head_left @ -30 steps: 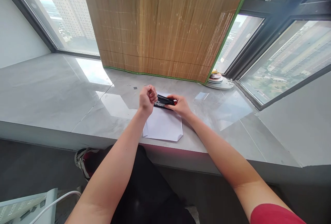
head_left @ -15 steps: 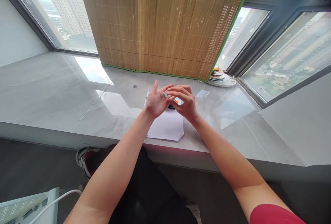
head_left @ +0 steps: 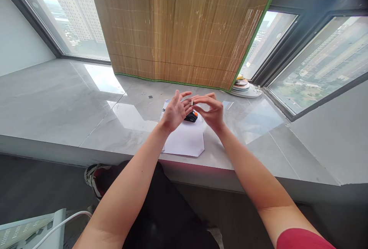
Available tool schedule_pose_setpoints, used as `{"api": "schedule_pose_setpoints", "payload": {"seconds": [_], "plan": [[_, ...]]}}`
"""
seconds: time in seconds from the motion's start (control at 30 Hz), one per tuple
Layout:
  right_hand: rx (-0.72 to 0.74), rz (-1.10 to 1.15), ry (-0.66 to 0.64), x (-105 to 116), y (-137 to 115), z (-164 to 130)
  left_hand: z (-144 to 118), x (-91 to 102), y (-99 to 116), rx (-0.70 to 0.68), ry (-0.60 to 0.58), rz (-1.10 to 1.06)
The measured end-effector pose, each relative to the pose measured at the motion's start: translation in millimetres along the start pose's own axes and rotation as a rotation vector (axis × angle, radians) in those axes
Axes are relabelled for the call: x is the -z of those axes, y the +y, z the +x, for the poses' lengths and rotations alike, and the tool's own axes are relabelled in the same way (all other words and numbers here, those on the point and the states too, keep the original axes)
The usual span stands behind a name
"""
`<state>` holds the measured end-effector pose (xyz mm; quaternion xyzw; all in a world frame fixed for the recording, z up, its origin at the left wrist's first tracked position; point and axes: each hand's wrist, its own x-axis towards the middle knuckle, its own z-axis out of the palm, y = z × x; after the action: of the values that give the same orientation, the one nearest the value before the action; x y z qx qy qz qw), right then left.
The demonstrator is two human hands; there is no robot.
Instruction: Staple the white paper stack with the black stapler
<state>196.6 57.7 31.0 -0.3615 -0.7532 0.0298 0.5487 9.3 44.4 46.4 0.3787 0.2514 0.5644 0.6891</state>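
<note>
My left hand (head_left: 174, 113) is held palm up with its fingers spread, above the white paper (head_left: 184, 140). Close against its fingers, my right hand (head_left: 212, 112) pinches a small pale-and-dark piece (head_left: 192, 103) between thumb and fingertips. The piece is too small for me to name its kind. Below the hands, a black and orange object (head_left: 191, 117) lies on the paper, partly hidden by my left hand.
A grey stone sill (head_left: 57, 107) runs under the windows. Small dark bits (head_left: 150, 97) lie on it. A bamboo blind (head_left: 184, 30) hangs at the back, and stacked plates (head_left: 244, 87) stand at the right corner. A pale slatted object (head_left: 34, 228) is at lower left.
The small piece has left my left palm and is now between my right fingertips. My right hand has moved slightly right, uncovering more of the black and orange object.
</note>
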Motion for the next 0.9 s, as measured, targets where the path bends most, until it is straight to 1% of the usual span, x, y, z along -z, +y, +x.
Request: {"api": "schedule_pose_setpoints", "payload": {"seconds": [0.07,0.13,0.2,0.23,0.3,0.37,0.4,0.47,0.5,0.57,0.63,0.7,0.73,0.77,0.83,0.9], "plan": [[-0.087,-0.084,0.073,14.1,24.0,4.3,-0.4,-1.2,8.5,-0.102,0.090,-0.074],[-0.204,-0.228,0.108,31.6,55.9,6.4,2.5,4.5,13.9,-0.213,0.230,-0.171],[-0.349,-0.373,0.085,48.2,88.4,5.0,7.1,13.9,16.3,-0.275,0.340,-0.270],[-0.416,-0.439,0.068,54.5,102.7,2.9,9.1,18.5,16.9,-0.282,0.372,-0.312],[-0.543,-0.558,0.003,60.6,123.9,-3.3,11.9,24.6,17.5,-0.265,0.394,-0.373],[-0.648,-0.650,-0.119,58.1,134.5,-10.1,12.5,25.8,18.3,-0.239,0.387,-0.402],[-0.676,-0.683,-0.192,54.7,136.4,-13.1,12.2,24.9,18.9,-0.232,0.379,-0.406],[-0.673,-0.720,-0.324,46.8,136.3,-17.6,11.2,22.2,20.7,-0.232,0.365,-0.397],[-0.654,-0.729,-0.368,43.4,135.4,-19.1,10.8,21.2,21.6,-0.238,0.361,-0.387],[-0.624,-0.737,-0.414,39.7,134.2,-20.7,10.6,21.6,23.4,-0.262,0.362,-0.360],[-0.624,-0.731,-0.413,39.9,134.8,-20.9,11.4,26.7,24.6,-0.301,0.382,-0.312],[-0.630,-0.704,-0.356,42.1,136.9,-20.1,12.9,36.6,25.4,-0.341,0.446,-0.168],[-0.632,-0.682,-0.306,43.2,138.0,-19.6,13.8,43.1,26.2,-0.349,0.503,-0.030],[-0.630,-0.655,-0.249,43.9,138.9,-19.0,15.0,50.2,27.6,-0.345,0.569,0.152],[-0.614,-0.593,-0.142,43.3,139.0,-17.8,18.9,65.2,32.8,-0.292,0.685,0.586],[-0.591,-0.519,-0.087,39.4,136.3,-16.9,25.8,79.4,40.5,-0.207,0.735,0.967]]}}
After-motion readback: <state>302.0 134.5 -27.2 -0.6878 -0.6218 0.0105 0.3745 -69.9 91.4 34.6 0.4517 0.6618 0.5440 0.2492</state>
